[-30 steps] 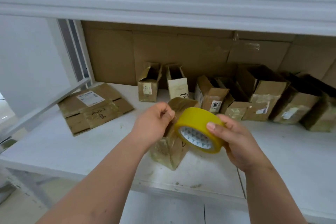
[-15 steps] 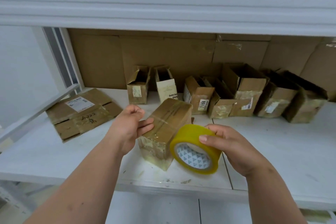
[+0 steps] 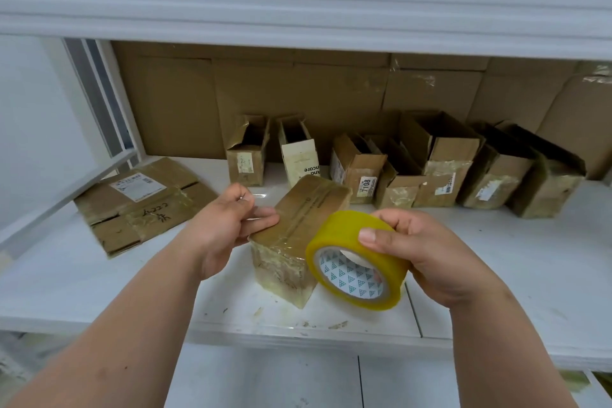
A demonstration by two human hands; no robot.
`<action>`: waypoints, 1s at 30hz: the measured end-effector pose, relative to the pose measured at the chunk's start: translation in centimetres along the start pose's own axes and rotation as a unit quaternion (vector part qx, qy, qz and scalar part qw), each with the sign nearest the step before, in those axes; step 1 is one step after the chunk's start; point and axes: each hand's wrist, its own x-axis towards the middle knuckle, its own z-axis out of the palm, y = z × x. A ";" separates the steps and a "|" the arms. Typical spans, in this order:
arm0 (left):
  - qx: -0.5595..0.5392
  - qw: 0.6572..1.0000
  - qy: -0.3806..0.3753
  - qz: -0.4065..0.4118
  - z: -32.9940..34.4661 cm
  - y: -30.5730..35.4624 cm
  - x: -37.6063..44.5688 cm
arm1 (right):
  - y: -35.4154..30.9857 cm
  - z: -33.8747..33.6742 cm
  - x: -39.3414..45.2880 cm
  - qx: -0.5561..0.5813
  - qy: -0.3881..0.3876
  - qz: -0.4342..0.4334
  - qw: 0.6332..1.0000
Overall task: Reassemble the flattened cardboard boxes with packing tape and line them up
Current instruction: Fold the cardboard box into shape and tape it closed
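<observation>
head view | taped box [image 3: 299, 209] stood near the shelf [image 3: 496, 262] front edge, judged light, stiff, tape-slick, best held by opposite side walls | left hand [image 3: 228, 225] was pressed flat-fingered on its side | right hand [image 3: 427, 258] was clamped round the tape roll [image 3: 356, 258] touching it

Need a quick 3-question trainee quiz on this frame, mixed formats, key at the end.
1. True or false: the right hand grips the yellow tape roll.
2. Where does the left hand rest?
A. on the flattened boxes
B. against the side of the taped box at the front of the shelf
C. on the box labelled 7108
3. Fill in: the flattened boxes lie to the ___ of the taped box.

Key: 1 true; 2 B; 3 left
</observation>
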 end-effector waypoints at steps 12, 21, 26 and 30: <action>-0.112 0.993 0.021 0.036 -1.8 -3.6 0.2 | 0.5 1.1 1.0 -0.036 -0.012 0.017 0.999; -0.175 0.980 0.079 0.055 -1.1 -4.7 0.2 | 1.4 0.8 0.6 -0.083 0.017 0.043 0.996; -0.223 0.970 0.092 0.028 -1.1 -5.0 0.2 | 2.4 1.7 0.5 -0.097 0.040 0.080 0.991; -0.236 0.968 0.079 0.024 -1.3 -4.8 0.1 | 2.2 1.6 0.7 -0.098 0.052 0.086 0.990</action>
